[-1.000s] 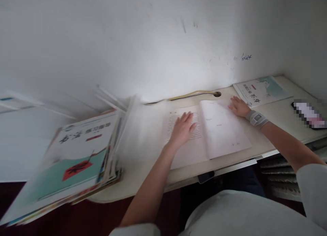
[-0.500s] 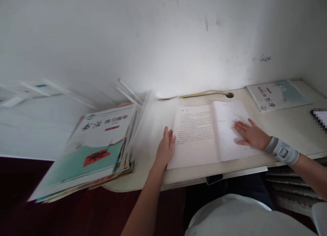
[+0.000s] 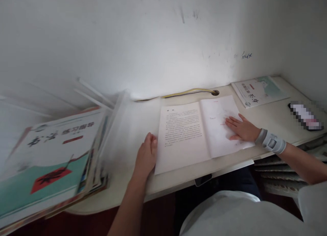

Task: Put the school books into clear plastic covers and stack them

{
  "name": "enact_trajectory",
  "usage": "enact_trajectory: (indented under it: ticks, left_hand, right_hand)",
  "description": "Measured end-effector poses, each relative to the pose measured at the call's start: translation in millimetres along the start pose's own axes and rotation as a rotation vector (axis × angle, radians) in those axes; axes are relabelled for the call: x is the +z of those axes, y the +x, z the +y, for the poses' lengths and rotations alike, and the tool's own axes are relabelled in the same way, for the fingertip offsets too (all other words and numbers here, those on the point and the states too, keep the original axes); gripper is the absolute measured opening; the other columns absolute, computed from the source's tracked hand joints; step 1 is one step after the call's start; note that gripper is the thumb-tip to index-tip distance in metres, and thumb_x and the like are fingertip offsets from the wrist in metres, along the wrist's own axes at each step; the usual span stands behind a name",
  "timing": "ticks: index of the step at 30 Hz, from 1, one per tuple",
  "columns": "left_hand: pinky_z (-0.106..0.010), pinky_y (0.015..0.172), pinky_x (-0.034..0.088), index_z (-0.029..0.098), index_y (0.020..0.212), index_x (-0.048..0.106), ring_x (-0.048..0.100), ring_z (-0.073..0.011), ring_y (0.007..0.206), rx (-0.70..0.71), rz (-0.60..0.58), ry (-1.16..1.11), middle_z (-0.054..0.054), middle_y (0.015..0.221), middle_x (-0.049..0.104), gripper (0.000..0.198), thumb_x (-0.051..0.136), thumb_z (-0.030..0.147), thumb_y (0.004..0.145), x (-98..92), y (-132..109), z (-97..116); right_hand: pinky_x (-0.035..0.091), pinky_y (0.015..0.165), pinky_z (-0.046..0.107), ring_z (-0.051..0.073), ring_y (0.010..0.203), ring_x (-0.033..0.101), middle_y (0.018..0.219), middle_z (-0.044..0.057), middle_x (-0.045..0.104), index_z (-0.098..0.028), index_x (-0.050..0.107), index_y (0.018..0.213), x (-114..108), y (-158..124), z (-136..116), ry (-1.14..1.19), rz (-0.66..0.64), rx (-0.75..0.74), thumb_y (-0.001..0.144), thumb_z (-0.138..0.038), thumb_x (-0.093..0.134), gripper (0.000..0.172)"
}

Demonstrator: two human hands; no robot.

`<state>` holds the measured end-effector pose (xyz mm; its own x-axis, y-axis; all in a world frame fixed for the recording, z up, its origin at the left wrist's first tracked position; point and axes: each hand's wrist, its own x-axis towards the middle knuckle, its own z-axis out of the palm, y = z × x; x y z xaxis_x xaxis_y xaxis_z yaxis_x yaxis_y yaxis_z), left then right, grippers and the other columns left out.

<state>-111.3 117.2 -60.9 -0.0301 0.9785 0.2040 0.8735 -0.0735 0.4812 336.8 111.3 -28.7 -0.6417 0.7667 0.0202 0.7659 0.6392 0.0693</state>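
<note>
An open book (image 3: 189,134) lies flat on the pale desk (image 3: 276,120), printed text on its left page and an almost blank right page. My right hand (image 3: 241,128), with a grey wrist band, lies flat and open on the right page. My left hand (image 3: 146,154) rests at the book's left edge, fingers together and slightly curled against the page edge. It holds nothing that I can make out.
A stack of workbooks (image 3: 51,157) with a teal and red cover overhangs the desk's left end. Another workbook (image 3: 258,90) lies at the back right. A blurred phone (image 3: 305,116) is at the far right. A yellow cable (image 3: 189,91) runs along the wall.
My left hand slid off the left page to the book's left edge. My right hand came from the book's top right corner down onto the right page.
</note>
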Motion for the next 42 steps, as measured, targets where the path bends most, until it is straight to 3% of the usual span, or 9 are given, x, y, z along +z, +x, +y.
enact_trajectory:
  ticks: [5, 10, 16, 20, 25, 28, 32, 42]
  left_hand:
    - [-0.049, 0.107, 0.035, 0.019, 0.121, 0.053, 0.045, -0.0264, 0.127, 0.101, -0.06, 0.052, -0.009, 0.13, 0.056, 0.042, 0.029, 0.03, 0.088, -0.5, 3, 1]
    - [-0.048, 0.108, 0.034, 0.019, 0.117, 0.055, 0.041, -0.0257, 0.13, 0.155, -0.108, 0.074, -0.01, 0.131, 0.055, 0.041, 0.028, 0.026, 0.086, -2.7, 1, 1]
    - [-0.043, 0.11, 0.031, 0.013, 0.121, 0.052, 0.037, -0.0241, 0.133, 0.165, -0.13, 0.149, -0.012, 0.132, 0.053, 0.046, 0.025, 0.027, 0.087, -2.2, 1, 3]
    - [-0.046, 0.108, 0.033, 0.008, 0.125, 0.05, 0.033, -0.0267, 0.135, 0.201, -0.146, 0.18, -0.016, 0.133, 0.052, 0.049, 0.025, 0.026, 0.087, -3.0, 1, 4]
    - [-0.05, 0.109, 0.028, 0.011, 0.132, 0.047, 0.032, -0.0272, 0.135, 0.122, -0.168, 0.31, -0.013, 0.143, 0.042, 0.048, 0.026, 0.021, 0.089, -10.0, -3, 16]
    - [-0.052, 0.11, 0.023, 0.013, 0.135, 0.044, 0.032, -0.0262, 0.136, 0.049, -0.198, 0.377, -0.011, 0.144, 0.04, 0.049, 0.023, 0.019, 0.091, -14.4, -6, 24]
    - [-0.054, 0.111, 0.019, 0.018, 0.137, 0.042, 0.033, -0.0246, 0.135, 0.002, -0.206, 0.399, -0.009, 0.145, 0.039, 0.048, 0.024, 0.019, 0.092, -17.5, -7, 30]
    - [-0.057, 0.109, 0.02, 0.016, 0.136, 0.044, 0.033, -0.0268, 0.135, -0.001, -0.211, 0.397, -0.01, 0.145, 0.04, 0.048, 0.023, 0.018, 0.092, -18.4, -8, 31]
  right_hand:
    - [0.024, 0.105, 0.057, 0.031, 0.134, 0.032, 0.147, 0.021, 0.031, -0.012, 0.028, 0.144, -4, 13, -6, 0.042, -0.069, -0.007, 0.087, -0.065, 0.031, 0.079]
    - [0.019, 0.105, 0.062, 0.033, 0.137, 0.025, 0.149, 0.022, 0.022, -0.009, 0.023, 0.145, -2, 26, -5, 0.081, -0.115, -0.055, 0.085, -0.067, 0.034, 0.085]
    - [0.017, 0.105, 0.063, 0.035, 0.138, 0.023, 0.149, 0.019, 0.025, -0.013, 0.025, 0.145, -2, 12, 20, 0.059, -0.127, -0.029, 0.085, -0.065, 0.039, 0.081]
    - [0.017, 0.106, 0.061, 0.035, 0.138, 0.022, 0.149, 0.019, 0.027, -0.013, 0.028, 0.144, -12, 8, 15, 0.045, -0.144, -0.047, 0.084, -0.066, 0.041, 0.081]
    - [0.013, 0.108, 0.058, 0.032, 0.139, 0.021, 0.149, 0.022, 0.024, -0.01, 0.02, 0.147, -14, 23, -16, 0.088, -0.013, -0.023, 0.082, -0.072, 0.033, 0.09]
    - [0.011, 0.108, 0.061, 0.035, 0.138, 0.022, 0.148, 0.025, 0.024, -0.006, 0.025, 0.144, -8, 34, -25, 0.099, -0.05, 0.062, 0.081, -0.074, 0.031, 0.094]
    - [0.011, 0.109, 0.058, 0.034, 0.138, 0.021, 0.149, 0.024, 0.021, -0.004, 0.025, 0.144, -5, 36, -22, 0.107, -0.104, 0.081, 0.08, -0.075, 0.031, 0.096]
    - [0.013, 0.109, 0.057, 0.034, 0.137, 0.026, 0.148, 0.025, 0.025, -0.005, 0.026, 0.144, -1, 24, -8, 0.112, -0.062, 0.032, 0.08, -0.075, 0.031, 0.095]
